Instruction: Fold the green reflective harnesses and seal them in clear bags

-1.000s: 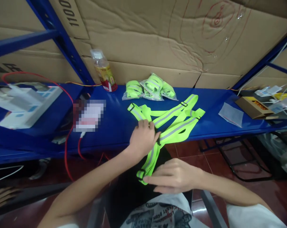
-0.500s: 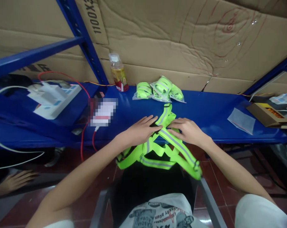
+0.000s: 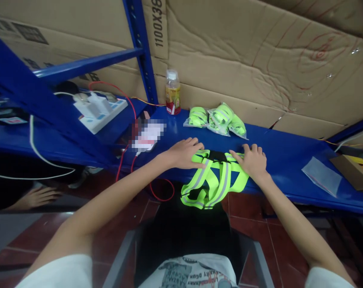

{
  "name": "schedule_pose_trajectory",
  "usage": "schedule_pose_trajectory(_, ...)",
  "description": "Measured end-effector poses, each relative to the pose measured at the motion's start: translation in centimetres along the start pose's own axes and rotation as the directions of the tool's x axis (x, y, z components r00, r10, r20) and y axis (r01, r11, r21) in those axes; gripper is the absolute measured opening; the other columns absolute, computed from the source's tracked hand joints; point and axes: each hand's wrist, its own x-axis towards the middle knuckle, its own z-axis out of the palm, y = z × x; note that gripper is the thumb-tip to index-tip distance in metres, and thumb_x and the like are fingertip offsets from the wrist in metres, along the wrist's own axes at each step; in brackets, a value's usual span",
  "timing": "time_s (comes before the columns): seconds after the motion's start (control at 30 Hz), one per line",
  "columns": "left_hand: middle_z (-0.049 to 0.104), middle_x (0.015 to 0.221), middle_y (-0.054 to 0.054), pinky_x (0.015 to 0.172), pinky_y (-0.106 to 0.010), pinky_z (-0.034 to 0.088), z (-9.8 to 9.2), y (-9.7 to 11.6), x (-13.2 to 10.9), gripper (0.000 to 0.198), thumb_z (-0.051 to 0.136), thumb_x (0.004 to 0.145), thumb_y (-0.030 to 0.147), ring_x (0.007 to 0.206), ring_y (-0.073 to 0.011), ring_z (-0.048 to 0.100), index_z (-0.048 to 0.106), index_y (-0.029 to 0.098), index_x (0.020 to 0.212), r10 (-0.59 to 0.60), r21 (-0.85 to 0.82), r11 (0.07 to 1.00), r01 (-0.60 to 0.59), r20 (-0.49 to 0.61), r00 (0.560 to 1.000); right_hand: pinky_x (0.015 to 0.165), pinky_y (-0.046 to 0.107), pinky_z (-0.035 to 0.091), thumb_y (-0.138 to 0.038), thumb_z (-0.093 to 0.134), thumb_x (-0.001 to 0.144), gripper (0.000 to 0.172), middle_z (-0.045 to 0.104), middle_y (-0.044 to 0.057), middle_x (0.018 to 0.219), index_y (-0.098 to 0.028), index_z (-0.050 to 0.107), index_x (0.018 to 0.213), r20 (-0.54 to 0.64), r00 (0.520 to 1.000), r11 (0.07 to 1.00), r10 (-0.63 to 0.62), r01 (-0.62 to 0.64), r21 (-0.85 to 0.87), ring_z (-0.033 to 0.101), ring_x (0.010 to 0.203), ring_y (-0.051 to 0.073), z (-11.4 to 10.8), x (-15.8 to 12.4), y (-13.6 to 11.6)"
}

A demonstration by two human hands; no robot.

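A neon yellow-green strap harness (image 3: 223, 180) with grey reflective stripes and a black middle piece lies over the front edge of the blue shelf (image 3: 277, 160), its lower loops hanging toward my lap. My left hand (image 3: 187, 154) grips the harness's upper left band between thumb and fingers. On the other side my right hand (image 3: 253, 160) holds the upper right band, thumb pointing inward. Behind the harness, several clear bags of folded neon straps (image 3: 221, 118) sit close together.
A bottle (image 3: 173, 94) stands against the cardboard. Left are a phone (image 3: 148, 136) on a red cable and a power strip (image 3: 105, 116). Right are a clear bag (image 3: 321, 176) and an open box (image 3: 353, 170). Another person's hand (image 3: 40, 197) is at lower left.
My hands have moved apart, and the harness is spread wider, with its black middle piece now showing between them. The camera view has shifted left.
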Motion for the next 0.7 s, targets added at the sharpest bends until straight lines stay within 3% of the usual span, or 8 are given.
schedule_pose_trajectory(0.1, 0.069, 0.125, -0.015, 0.096, -0.041, 0.048, -0.4, -1.4, -1.5, 0.078, 0.074, 0.082, 0.084, 0.115, -0.0345, 0.065, 0.064, 0.019, 0.124, -0.153, -0.05, 0.987, 0.152, -0.006, 0.988, 0.071, 0.047, 0.057, -0.086, 0.046, 0.099, 0.076, 0.066, 0.023, 0.109, -0.017, 0.075, 0.103, -0.043, 0.999, 0.999, -0.021, 0.022, 0.043, 0.065, 0.1, 0.04, -0.8, 0.6, 0.4)
schedule_pose_trajectory(0.2, 0.072, 0.107, -0.01, 0.084, -0.036, 0.046, -1.0, -2.5, -1.4, 0.063, 0.075, 0.086, 0.078, 0.098, -0.0294, 0.068, 0.065, 0.02, 0.109, -0.242, -0.112, 0.96, 0.256, 0.121, 0.963, 0.073, 0.047, 0.059, -0.082, 0.054, 0.099, 0.065, 0.064, 0.018, 0.112, -0.02, 0.074, 0.094, -0.036, 0.998, 0.982, -0.059, 0.065, 0.177, 0.066, 0.097, 0.036, -1.9, 2.4, 1.3)
schedule_pose_trajectory(0.27, 0.071, 0.107, -0.009, 0.082, -0.035, 0.045, -1.7, -3.2, -0.9, 0.052, 0.076, 0.089, 0.068, 0.094, -0.0271, 0.067, 0.066, 0.02, 0.107, -0.218, -0.127, 0.963, 0.238, 0.155, 0.964, 0.08, 0.048, 0.06, -0.078, 0.061, 0.098, 0.06, 0.064, 0.015, 0.113, -0.021, 0.078, 0.104, -0.019, 0.993, 0.946, -0.116, 0.116, 0.303, 0.067, 0.098, 0.034, -2.4, 3.5, 2.3)
schedule_pose_trajectory(0.37, 0.066, 0.117, -0.011, 0.09, -0.035, 0.046, -2.6, -4.6, -0.2, 0.048, 0.079, 0.087, 0.057, 0.103, -0.0267, 0.066, 0.068, 0.019, 0.114, -0.138, -0.163, 0.976, 0.147, 0.065, 0.988, 0.092, 0.051, 0.06, -0.079, 0.071, 0.092, 0.065, 0.061, 0.012, 0.115, -0.024, 0.081, 0.126, -0.002, 0.975, 0.868, -0.222, 0.199, 0.455, 0.066, 0.107, 0.033, -2.4, 4.4, 3.7)
schedule_pose_trajectory(0.53, 0.064, 0.096, -0.005, 0.085, -0.031, 0.044, -3.6, -7.9, 1.4, 0.031, 0.073, 0.088, 0.048, 0.09, -0.0216, 0.06, 0.064, 0.02, 0.096, -0.106, -0.227, 0.97, 0.086, -0.076, 0.991, 0.087, 0.049, 0.059, -0.085, 0.077, 0.083, 0.063, 0.057, 0.009, 0.103, -0.025, 0.085, 0.101, 0.011, 0.951, 0.776, -0.309, 0.245, 0.582, 0.063, 0.102, 0.031, -1.9, 4.7, 4.8)
schedule_pose_trajectory(0.63, 0.066, 0.095, -0.006, 0.09, -0.034, 0.046, -4.6, -9.3, 2.5, 0.027, 0.074, 0.084, 0.042, 0.094, -0.0241, 0.061, 0.064, 0.02, 0.097, -0.094, -0.129, 0.989, 0.073, -0.164, 0.982, 0.082, 0.045, 0.056, -0.087, 0.08, 0.078, 0.065, 0.06, 0.007, 0.098, -0.025, 0.081, 0.097, 0.028, 0.964, 0.749, -0.263, 0.186, 0.636, 0.062, 0.091, 0.027, -2.5, 5.9, 5.0)
schedule_pose_trajectory(0.7, 0.068, 0.096, -0.007, 0.095, -0.037, 0.046, -5.7, -9.6, 3.0, 0.029, 0.074, 0.083, 0.045, 0.099, -0.0274, 0.063, 0.066, 0.02, 0.097, -0.074, -0.054, 0.996, 0.064, -0.197, 0.978, 0.079, 0.043, 0.054, -0.085, 0.085, 0.074, 0.062, 0.063, 0.006, 0.093, -0.024, 0.075, 0.084, 0.027, 0.976, 0.718, -0.215, 0.139, 0.682, 0.062, 0.086, 0.025, -3.5, 7.2, 5.2)
